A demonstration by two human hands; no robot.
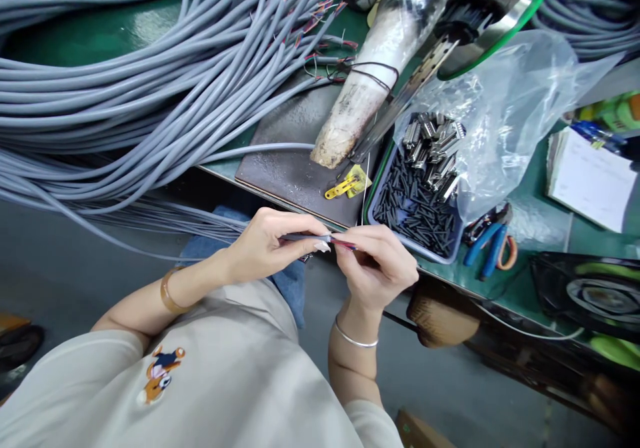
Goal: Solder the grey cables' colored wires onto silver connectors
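My left hand [280, 238] pinches a grey cable [305, 237] close to its stripped end, in front of the bench edge. Thin red and blue inner wires [343, 243] stick out of that end. Thumb and fingers of my right hand [377, 261] are closed on these wires, and their tips are partly hidden. A small whitish piece [323, 246] shows by my left thumb; I cannot tell what it is. Just beyond my right hand stands a blue tray [445, 259] of short black tubes [410, 208] and metal connector parts [433, 141].
Many grey cables [125, 115] with stripped ends cover the bench's left. A white wrapped tube [355, 108] slants over a dark board [280, 161] with a yellow piece [350, 183]. Right lie blue-handled pliers [493, 248], paper [590, 178], a black fan [595, 291] and a plastic bag [515, 115].
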